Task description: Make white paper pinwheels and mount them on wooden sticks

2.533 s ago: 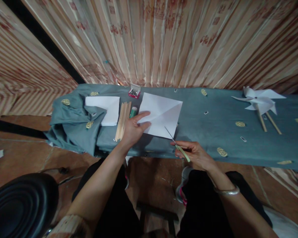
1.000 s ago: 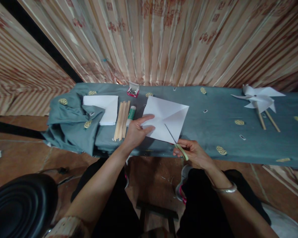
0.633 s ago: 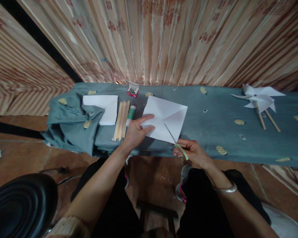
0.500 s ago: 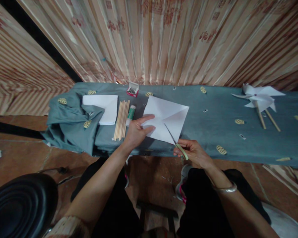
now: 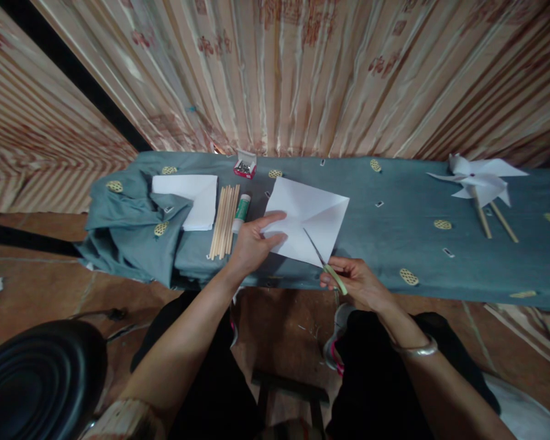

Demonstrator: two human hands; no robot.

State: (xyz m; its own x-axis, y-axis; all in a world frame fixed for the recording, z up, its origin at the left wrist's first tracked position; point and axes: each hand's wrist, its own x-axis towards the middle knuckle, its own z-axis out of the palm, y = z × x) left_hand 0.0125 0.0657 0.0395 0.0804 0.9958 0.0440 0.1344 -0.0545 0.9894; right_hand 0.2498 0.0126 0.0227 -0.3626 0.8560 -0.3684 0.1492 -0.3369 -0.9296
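A square white sheet of paper (image 5: 318, 208) with diagonal creases lies before me, its near corner close to the cloth's front edge. My left hand (image 5: 253, 244) grips the sheet's left corner, thumb and forefinger lying over it. In my right hand (image 5: 355, 281) are scissors (image 5: 335, 280) with pale green handles. Their blades point up and left across the near corner of the paper, toward its middle. The fingers of the right hand are partly hidden behind the handles and the sheet.
Left of the paper lie a green-and-white glue stick (image 5: 242, 212), several wooden sticks (image 5: 224, 223) and folded white paper (image 5: 201, 201). A small box of metal pins (image 5: 245, 166) stands behind. White paper pinwheels (image 5: 479, 177) on sticks rest at the right. A black round stool (image 5: 36, 379) is at lower left.
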